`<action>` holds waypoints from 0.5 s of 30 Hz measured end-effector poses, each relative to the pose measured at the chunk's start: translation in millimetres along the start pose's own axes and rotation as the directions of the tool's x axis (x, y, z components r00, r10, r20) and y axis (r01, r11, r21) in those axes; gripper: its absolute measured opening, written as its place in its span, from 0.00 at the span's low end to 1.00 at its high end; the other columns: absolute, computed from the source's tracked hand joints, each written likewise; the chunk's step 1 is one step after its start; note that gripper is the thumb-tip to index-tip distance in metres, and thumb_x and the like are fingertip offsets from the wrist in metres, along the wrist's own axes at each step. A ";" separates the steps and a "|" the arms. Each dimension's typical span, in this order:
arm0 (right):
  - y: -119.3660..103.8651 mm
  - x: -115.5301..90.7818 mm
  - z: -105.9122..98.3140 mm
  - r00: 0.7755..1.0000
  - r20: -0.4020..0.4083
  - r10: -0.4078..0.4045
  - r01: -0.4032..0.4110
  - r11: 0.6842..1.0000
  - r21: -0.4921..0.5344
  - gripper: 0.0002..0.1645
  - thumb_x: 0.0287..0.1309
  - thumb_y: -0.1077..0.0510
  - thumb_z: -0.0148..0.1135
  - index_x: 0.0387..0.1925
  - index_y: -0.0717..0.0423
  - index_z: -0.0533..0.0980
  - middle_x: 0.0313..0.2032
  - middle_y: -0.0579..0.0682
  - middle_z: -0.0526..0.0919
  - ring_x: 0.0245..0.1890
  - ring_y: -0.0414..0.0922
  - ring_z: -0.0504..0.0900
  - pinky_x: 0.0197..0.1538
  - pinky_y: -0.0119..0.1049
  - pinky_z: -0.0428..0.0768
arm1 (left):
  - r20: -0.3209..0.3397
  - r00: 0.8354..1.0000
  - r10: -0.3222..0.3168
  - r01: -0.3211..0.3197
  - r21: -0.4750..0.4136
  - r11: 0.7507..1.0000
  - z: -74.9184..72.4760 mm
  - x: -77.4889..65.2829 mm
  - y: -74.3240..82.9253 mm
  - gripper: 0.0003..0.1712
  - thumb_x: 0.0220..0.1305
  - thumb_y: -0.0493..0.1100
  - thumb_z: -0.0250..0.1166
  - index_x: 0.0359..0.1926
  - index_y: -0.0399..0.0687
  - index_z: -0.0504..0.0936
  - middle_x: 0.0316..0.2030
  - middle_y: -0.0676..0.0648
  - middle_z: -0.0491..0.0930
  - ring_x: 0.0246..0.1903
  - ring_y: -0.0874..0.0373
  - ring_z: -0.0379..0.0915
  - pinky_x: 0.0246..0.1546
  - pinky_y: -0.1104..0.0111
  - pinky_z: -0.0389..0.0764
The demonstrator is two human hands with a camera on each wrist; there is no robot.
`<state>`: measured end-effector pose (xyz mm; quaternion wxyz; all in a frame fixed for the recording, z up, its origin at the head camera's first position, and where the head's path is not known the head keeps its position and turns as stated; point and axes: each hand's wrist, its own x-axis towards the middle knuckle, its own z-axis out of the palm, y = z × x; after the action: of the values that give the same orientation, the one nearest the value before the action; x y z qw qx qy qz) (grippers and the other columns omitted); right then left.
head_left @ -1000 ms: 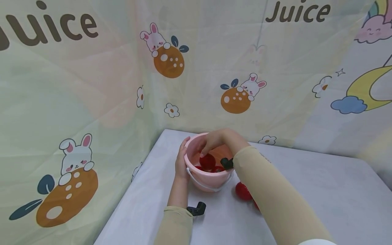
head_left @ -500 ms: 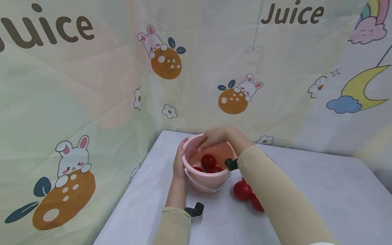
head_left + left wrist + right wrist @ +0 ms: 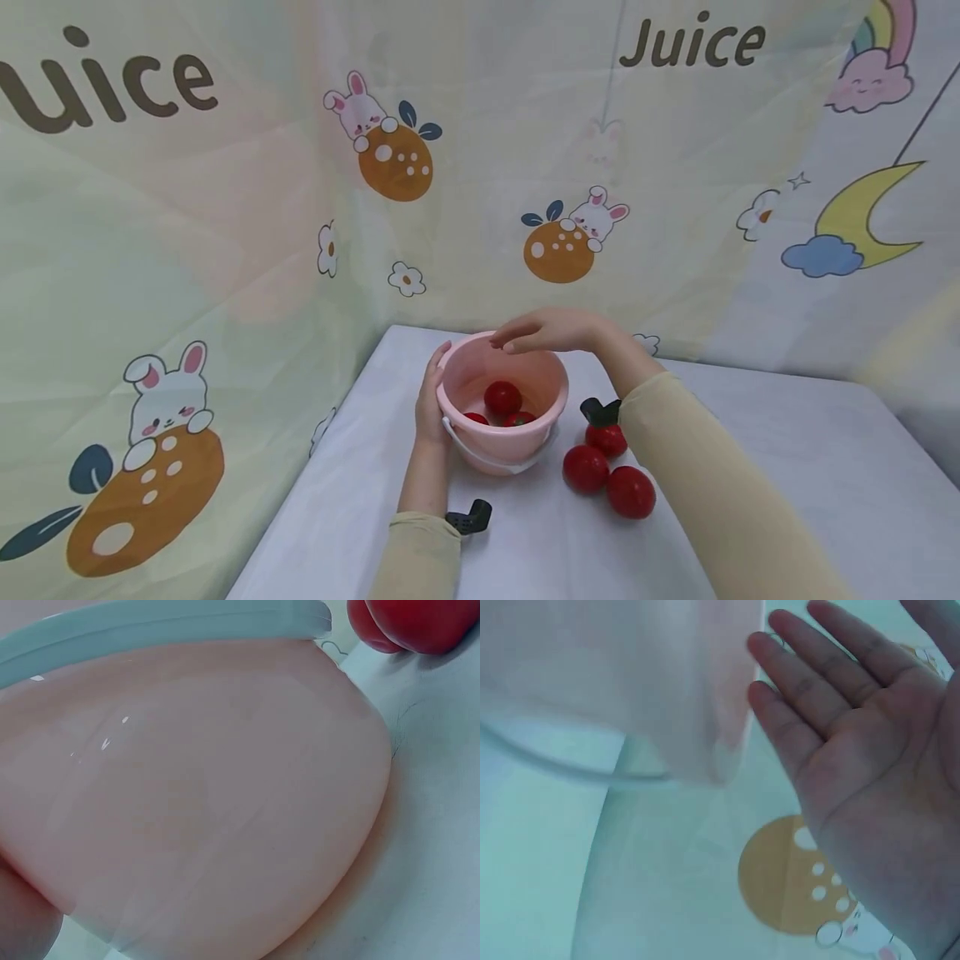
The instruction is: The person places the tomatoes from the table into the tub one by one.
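Observation:
A pink bucket (image 3: pixel 504 442) with a white handle stands on the table, three red tomatoes (image 3: pixel 502 398) visible inside it. My left hand (image 3: pixel 431 400) rests along the bucket's left side, its fingers extended up to the rim. In the left wrist view, the bucket's wall (image 3: pixel 202 795) fills most of the picture. Above the far part of the rim is my right hand (image 3: pixel 551 330), holding nothing. The right wrist view shows its bare palm (image 3: pixel 885 765) and straight fingers beside the bucket. Three more tomatoes (image 3: pixel 586 469) lie close together to the bucket's right.
A white cloth covers the table (image 3: pixel 540 550). Printed fabric walls (image 3: pixel 472 167) rise behind it and along its left side. Each wrist carries a small black camera (image 3: pixel 470 517).
My right hand has let go of a tomato in the bucket, then risen and moved right, its fingers straightening. The left hand stays at the bucket's side. The head view has shifted slightly.

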<state>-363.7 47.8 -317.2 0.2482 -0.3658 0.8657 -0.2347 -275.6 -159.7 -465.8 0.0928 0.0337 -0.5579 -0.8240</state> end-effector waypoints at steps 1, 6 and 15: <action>3.0 -3.4 0.4 1.000 -0.019 -0.007 0.007 1.000 0.017 0.28 0.63 0.38 0.58 0.64 0.33 0.74 0.61 0.34 0.77 0.67 0.44 0.68 0.64 0.54 0.74 | -0.001 1.000 0.004 -0.004 -0.003 1.000 -0.3 -0.1 -0.3 0.25 0.69 0.58 0.56 0.65 0.82 0.67 0.65 0.64 0.70 0.68 0.58 0.62 0.68 0.48 0.67; 17.1 -24.3 3.2 0.994 -0.104 -0.027 0.039 0.992 0.122 0.25 0.65 0.42 0.58 0.63 0.31 0.73 0.63 0.39 0.76 0.67 0.45 0.70 0.65 0.56 0.73 | 0.000 1.000 0.024 -0.024 -0.011 1.000 -1.7 -0.6 -0.7 0.25 0.69 0.58 0.55 0.66 0.80 0.67 0.66 0.62 0.70 0.68 0.58 0.62 0.68 0.47 0.67; 56.2 -72.4 18.3 0.956 -0.286 -0.060 0.141 0.952 0.271 0.31 0.65 0.43 0.59 0.69 0.35 0.68 0.68 0.43 0.72 0.71 0.52 0.66 0.66 0.62 0.70 | -0.001 0.999 0.043 -0.043 0.045 0.998 -0.5 -2.4 0.4 0.23 0.70 0.58 0.53 0.65 0.82 0.68 0.66 0.65 0.69 0.68 0.60 0.63 0.68 0.47 0.68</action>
<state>-337.6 132.9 -345.6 0.1641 -0.3336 0.8281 -0.4196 -273.2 -159.9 -465.7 0.1104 0.0245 -0.5769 -0.8090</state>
